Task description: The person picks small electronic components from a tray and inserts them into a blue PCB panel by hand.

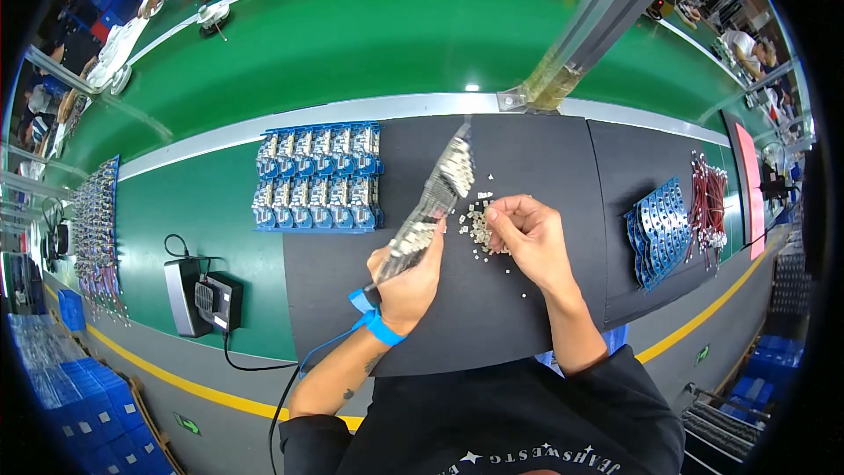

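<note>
My left hand (410,288), with a blue wrist strap (384,329) at the wrist, grips a long clear plastic pack (434,196) filled with small whitish pieces. The pack is tilted, its far end raised away from me. Right of it, a loose pile of tiny white parts (479,225) lies on the black mat (422,347). My right hand (533,237) is at the pile's right edge, thumb and forefinger pinched together. Whatever is between those fingertips is too small to make out.
Blue circuit board panels (318,178) lie left of the pack. A black power adapter (218,301) rests farther left. On the right are more blue boards (658,233) and a bundle of dark red wires (709,211). A metal post (598,22) rises beyond the mat; co-workers are behind.
</note>
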Available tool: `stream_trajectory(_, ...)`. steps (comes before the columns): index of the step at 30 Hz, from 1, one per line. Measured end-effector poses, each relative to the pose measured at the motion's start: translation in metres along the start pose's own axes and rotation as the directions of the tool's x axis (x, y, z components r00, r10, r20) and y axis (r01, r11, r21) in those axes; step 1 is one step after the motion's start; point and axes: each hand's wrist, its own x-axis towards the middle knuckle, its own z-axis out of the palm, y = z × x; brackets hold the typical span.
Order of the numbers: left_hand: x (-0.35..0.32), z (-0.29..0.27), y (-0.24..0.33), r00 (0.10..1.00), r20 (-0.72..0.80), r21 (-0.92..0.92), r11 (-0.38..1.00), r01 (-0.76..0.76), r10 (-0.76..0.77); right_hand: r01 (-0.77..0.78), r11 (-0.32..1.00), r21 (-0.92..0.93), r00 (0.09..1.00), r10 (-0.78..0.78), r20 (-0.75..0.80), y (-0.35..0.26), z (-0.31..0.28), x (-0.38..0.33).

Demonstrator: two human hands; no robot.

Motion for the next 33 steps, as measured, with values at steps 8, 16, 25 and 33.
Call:
stream_trajectory(8, 0.002, 0.015, 0.012, 0.999, -0.04, -0.246, 0.969, 0.018, -0.028, 0.12, 0.952, 0.282, 0.993, -0.12, -0.015, -0.001, 0.004, 0.0)
stream_trajectory(16, 0.005, 0.007, 0.012, 0.999, -0.009, -0.252, 0.967, -0.038, 0.037, 0.097, 0.973, 0.209, 0.995, -0.099, 0.002, -0.003, 0.006, -0.004)
stream_trajectory(25, 0.001, 0.009, 0.003, 0.992, -0.062, -0.21, 0.974, 0.091, -0.106, 0.176, 0.977, 0.116, 0.984, -0.171, -0.054, -0.012, 0.008, -0.008)
stream_trajectory(33, 0.007, 0.009, 0.006, 0.994, 0.048, -0.208, 0.974, -0.085, 0.097, 0.056, 0.9, 0.433, 0.995, -0.084, 0.045, -0.009, 0.002, -0.008)
